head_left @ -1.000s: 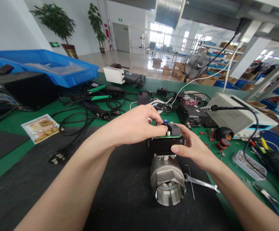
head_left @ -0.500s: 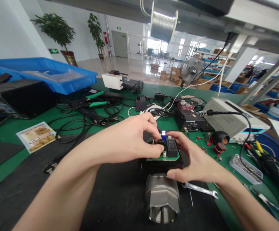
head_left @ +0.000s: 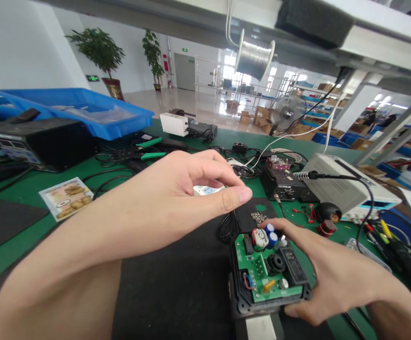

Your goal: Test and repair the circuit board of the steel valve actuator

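A green circuit board with blue capacitors, a black rectangular relay-like block and a round black part lies in an open black housing. My right hand is wrapped around the housing's right side, thumb at the near corner and fingers at the far edge. Below the housing, a pale metal piece shows at the bottom edge. My left hand hovers beyond and left of the board, apart from it. Its thumb and index finger are pinched; whatever sits between them, if anything, cannot be made out.
Small metal nuts or rings and a black cable coil lie beyond the housing. A soldering station and a grey bench instrument stand to the right. A blue tray is at far left; a wire spool hangs overhead.
My left hand has lifted off the board. The housing, with my right hand on it, has come nearer and tipped so the board's face shows. The camera view has shifted slightly.
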A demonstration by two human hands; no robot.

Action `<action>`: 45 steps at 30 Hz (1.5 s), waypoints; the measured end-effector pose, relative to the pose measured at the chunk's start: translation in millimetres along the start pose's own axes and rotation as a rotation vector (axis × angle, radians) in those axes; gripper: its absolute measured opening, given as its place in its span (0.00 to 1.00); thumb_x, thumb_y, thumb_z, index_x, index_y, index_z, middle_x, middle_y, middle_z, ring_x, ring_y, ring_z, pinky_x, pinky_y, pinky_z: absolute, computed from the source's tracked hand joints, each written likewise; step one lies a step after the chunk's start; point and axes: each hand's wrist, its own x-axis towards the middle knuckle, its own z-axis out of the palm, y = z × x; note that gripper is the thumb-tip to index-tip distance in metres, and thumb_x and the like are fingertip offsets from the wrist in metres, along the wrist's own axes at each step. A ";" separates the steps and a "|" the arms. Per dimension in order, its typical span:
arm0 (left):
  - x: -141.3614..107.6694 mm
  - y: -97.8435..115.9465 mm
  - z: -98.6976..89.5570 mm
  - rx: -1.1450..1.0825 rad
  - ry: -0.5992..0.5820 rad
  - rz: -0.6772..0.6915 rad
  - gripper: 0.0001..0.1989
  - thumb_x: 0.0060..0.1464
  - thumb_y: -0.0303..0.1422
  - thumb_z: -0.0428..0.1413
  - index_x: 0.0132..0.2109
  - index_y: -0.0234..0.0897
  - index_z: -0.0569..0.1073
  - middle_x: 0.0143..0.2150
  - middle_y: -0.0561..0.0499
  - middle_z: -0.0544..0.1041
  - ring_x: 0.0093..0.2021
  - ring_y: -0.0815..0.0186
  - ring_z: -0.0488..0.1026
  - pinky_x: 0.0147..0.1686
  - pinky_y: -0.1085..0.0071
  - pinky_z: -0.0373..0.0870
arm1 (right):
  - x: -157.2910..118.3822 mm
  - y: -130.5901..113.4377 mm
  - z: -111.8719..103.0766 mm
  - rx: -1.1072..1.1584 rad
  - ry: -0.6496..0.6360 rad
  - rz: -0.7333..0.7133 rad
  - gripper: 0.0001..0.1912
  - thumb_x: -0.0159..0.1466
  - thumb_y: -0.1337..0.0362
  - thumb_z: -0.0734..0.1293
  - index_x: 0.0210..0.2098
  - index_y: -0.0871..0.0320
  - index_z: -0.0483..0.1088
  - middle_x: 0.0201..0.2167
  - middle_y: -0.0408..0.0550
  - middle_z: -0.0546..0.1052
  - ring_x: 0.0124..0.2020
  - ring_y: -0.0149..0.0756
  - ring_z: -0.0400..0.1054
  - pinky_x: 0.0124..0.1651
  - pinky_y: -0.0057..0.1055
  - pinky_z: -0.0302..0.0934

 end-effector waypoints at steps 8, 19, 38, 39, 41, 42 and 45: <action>4.1 0.9 7.4 -0.031 0.005 0.037 0.11 0.63 0.46 0.57 0.43 0.50 0.81 0.47 0.55 0.80 0.43 0.63 0.75 0.40 0.68 0.73 | 5.6 0.5 -0.8 0.084 -0.062 0.000 0.56 0.44 0.57 0.81 0.69 0.48 0.57 0.60 0.51 0.74 0.55 0.51 0.74 0.58 0.35 0.69; 3.3 -0.7 6.9 -0.073 -0.003 0.031 0.08 0.63 0.43 0.58 0.44 0.52 0.81 0.47 0.57 0.80 0.45 0.64 0.75 0.41 0.71 0.73 | 7.2 -4.0 -11.8 0.167 -0.159 -0.071 0.52 0.45 0.60 0.81 0.66 0.45 0.60 0.57 0.45 0.76 0.52 0.44 0.75 0.56 0.28 0.68; 1.8 7.2 8.8 -0.096 -0.034 0.032 0.08 0.64 0.45 0.58 0.40 0.53 0.81 0.45 0.62 0.79 0.44 0.70 0.75 0.40 0.75 0.72 | 11.1 -14.2 -15.1 0.230 -0.247 -0.150 0.57 0.40 0.67 0.82 0.67 0.46 0.62 0.61 0.47 0.74 0.59 0.47 0.73 0.62 0.28 0.64; 1.9 7.2 8.7 -0.095 -0.033 0.035 0.08 0.64 0.45 0.58 0.40 0.53 0.81 0.45 0.62 0.79 0.44 0.70 0.75 0.40 0.75 0.72 | 11.1 -14.0 -15.0 0.229 -0.247 -0.149 0.57 0.40 0.68 0.82 0.67 0.45 0.62 0.61 0.46 0.74 0.59 0.46 0.73 0.62 0.27 0.63; 2.1 6.9 8.8 -0.092 -0.031 0.041 0.08 0.64 0.45 0.58 0.39 0.53 0.81 0.45 0.63 0.79 0.43 0.70 0.75 0.39 0.75 0.72 | 10.9 -13.7 -14.7 0.225 -0.247 -0.142 0.57 0.40 0.68 0.82 0.67 0.43 0.61 0.61 0.44 0.74 0.59 0.44 0.72 0.62 0.24 0.63; 2.1 6.7 9.0 -0.090 -0.030 0.045 0.08 0.63 0.46 0.58 0.39 0.54 0.81 0.44 0.63 0.79 0.43 0.70 0.75 0.39 0.75 0.71 | 10.8 -13.5 -14.6 0.221 -0.249 -0.138 0.57 0.40 0.69 0.82 0.67 0.43 0.61 0.61 0.43 0.74 0.60 0.43 0.72 0.62 0.24 0.62; 1.8 6.5 9.9 -0.084 -0.035 0.054 0.09 0.63 0.47 0.58 0.39 0.54 0.81 0.43 0.63 0.79 0.43 0.70 0.75 0.40 0.74 0.71 | 10.1 -13.7 -14.2 0.215 -0.258 -0.131 0.58 0.40 0.69 0.82 0.67 0.42 0.60 0.62 0.42 0.73 0.61 0.43 0.71 0.62 0.23 0.62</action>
